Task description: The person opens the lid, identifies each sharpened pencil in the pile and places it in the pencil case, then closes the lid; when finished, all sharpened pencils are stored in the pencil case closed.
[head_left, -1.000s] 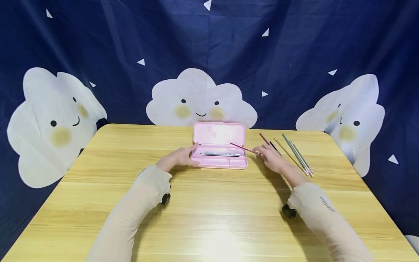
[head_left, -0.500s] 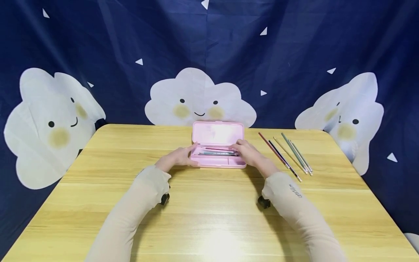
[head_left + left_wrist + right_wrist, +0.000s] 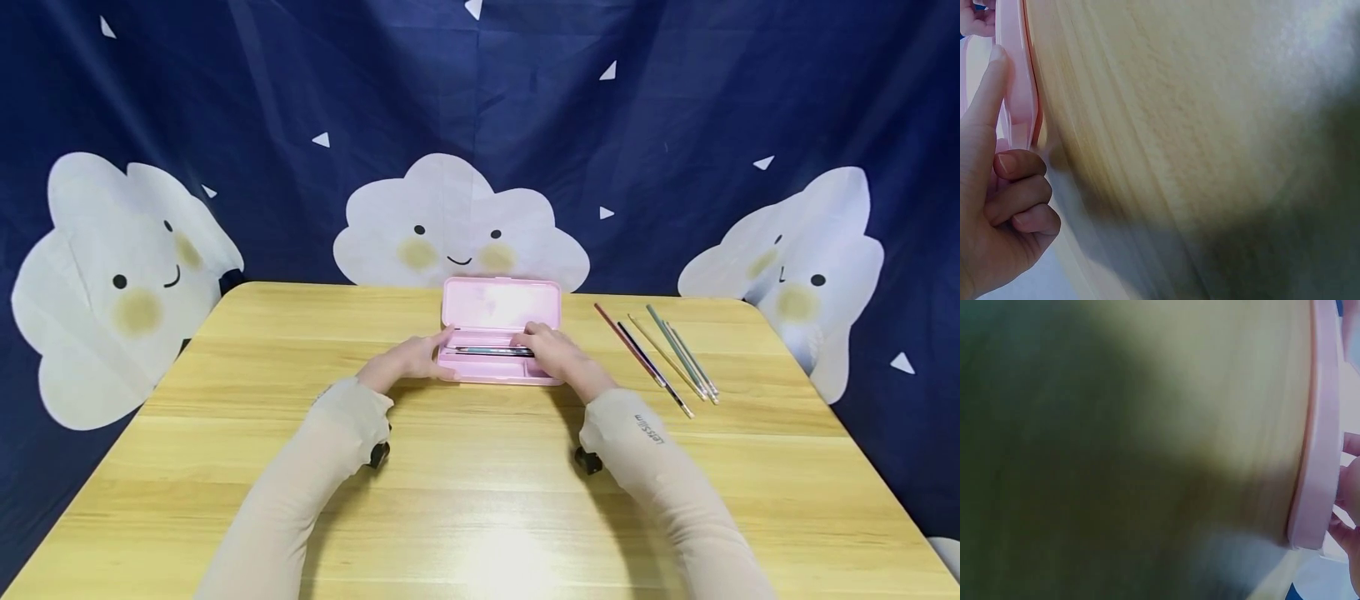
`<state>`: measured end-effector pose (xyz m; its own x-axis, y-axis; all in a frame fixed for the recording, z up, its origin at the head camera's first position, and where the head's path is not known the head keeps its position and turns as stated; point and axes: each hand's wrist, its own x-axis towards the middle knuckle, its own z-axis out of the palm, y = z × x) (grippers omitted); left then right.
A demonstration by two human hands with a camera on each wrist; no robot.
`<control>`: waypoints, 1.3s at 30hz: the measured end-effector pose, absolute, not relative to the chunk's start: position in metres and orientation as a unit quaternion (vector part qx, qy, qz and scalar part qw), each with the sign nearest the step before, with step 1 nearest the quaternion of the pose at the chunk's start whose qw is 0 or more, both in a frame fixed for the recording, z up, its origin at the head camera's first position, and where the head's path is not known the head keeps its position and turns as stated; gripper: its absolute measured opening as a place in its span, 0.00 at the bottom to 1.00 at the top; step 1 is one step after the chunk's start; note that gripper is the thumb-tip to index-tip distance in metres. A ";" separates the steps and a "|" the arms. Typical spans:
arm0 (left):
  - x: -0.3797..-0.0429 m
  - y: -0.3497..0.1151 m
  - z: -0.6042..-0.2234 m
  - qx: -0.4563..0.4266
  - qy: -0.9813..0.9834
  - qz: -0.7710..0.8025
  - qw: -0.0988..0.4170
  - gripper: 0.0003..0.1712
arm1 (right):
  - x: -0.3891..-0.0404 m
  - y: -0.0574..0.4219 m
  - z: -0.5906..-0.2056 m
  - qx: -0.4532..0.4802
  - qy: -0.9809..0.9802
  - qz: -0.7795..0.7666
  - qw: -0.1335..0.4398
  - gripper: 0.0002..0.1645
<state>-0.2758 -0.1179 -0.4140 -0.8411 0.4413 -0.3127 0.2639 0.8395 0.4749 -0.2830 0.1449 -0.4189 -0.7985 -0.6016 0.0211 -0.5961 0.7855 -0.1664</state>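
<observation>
A pink pencil case (image 3: pixel 501 305) stands open at the table's far side, its lid tilted up behind. My left hand (image 3: pixel 405 360) grips the case's left end, thumb along the front edge; in the left wrist view its other fingers (image 3: pixel 1019 197) are curled beside the case. Several pencils (image 3: pixel 491 351) lie lengthwise in the case's rear compartment. My right hand (image 3: pixel 553 350) reaches over the front edge, with its bent fingers on the pencils' right ends. In the right wrist view, the case wall (image 3: pixel 1319 444) hides what those fingers (image 3: pixel 1344 531) touch.
To the right of the case several loose pencils lie slanted: a red pencil (image 3: pixel 628 342), a dark blue pencil (image 3: pixel 654 368), a yellow pencil (image 3: pixel 663 354) and green pencils (image 3: pixel 686 357). The wooden table (image 3: pixel 480 467) ends at a blue cloth backdrop (image 3: pixel 480 83) with printed clouds.
My right hand has carried a red pencil leftward from the loose pencils into the case, then shifted further left over the pencils inside. My left hand has stayed on the case's left end.
</observation>
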 end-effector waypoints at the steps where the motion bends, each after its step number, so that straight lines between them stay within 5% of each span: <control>1: -0.276 -0.118 -0.414 0.189 0.936 0.211 0.210 0.58 | -0.283 0.144 -0.419 -0.316 0.945 -0.081 0.021 0.21; 26: -0.275 -0.118 -0.414 0.193 0.935 0.214 0.207 0.58 | -0.264 0.211 -0.417 -0.310 0.911 -0.244 -0.120 0.17; 39: -0.276 -0.118 -0.415 0.194 0.935 0.212 0.207 0.58 | -0.252 0.285 -0.417 -0.219 0.941 -0.242 -0.092 0.17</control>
